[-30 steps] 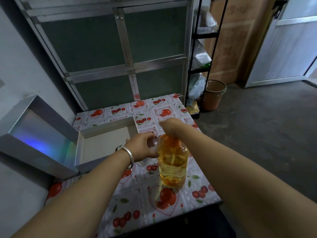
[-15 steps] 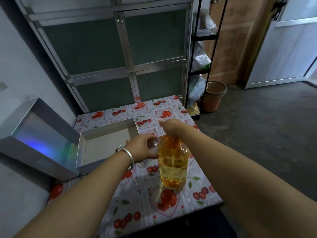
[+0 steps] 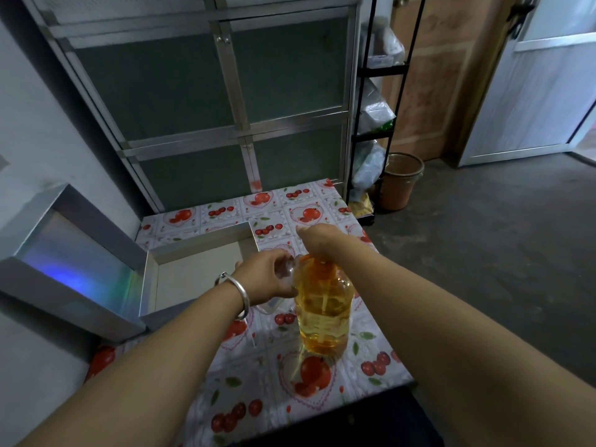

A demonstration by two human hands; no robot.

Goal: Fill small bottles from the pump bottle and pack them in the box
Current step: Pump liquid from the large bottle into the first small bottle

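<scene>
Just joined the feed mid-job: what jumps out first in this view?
The big pump bottle of amber liquid stands mid-table on the cherry-print cloth. The right hand rests on its pump top, and the left hand holds a small clear bottle against its neck. Left of them sits the open silver box, its shiny lid tipped back.

two bare forearms, no sleeves, silver bangle (image 3: 237, 296) on the left wrist (plain, rounded)
</scene>
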